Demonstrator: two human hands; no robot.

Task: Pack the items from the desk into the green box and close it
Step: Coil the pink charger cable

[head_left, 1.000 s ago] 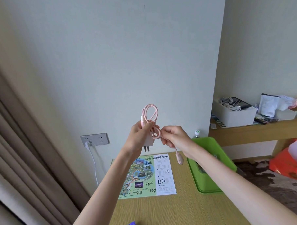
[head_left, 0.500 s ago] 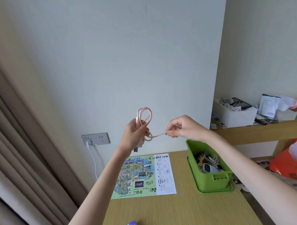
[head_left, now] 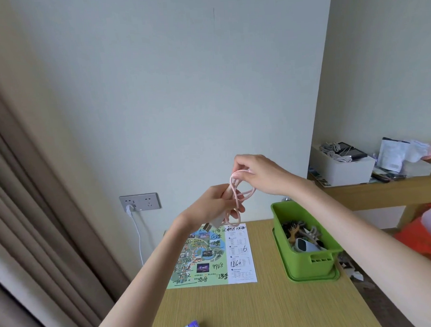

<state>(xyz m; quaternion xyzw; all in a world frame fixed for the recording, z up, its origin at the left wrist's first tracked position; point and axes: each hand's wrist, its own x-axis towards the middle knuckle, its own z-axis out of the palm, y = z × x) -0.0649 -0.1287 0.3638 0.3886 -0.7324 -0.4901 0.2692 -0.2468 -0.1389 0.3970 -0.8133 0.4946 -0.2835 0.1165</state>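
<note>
Pink braided cable (head_left: 238, 199) was coiled in loops with a white plug (head_left: 215, 222), held above the desk's (head_left: 265, 309) far edge. Left hand (head_left: 209, 208) gripped plug and coil. Right hand (head_left: 257, 174) fingers (head_left: 241, 165) pinched the top loop. Green box (head_left: 310, 265) sat open at the right edge, leaflet (head_left: 213, 257) at the far edge, socket (head_left: 139, 202) on the wall.

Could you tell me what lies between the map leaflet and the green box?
Only bare desk top separates the map leaflet and green box, per the head view.
</note>
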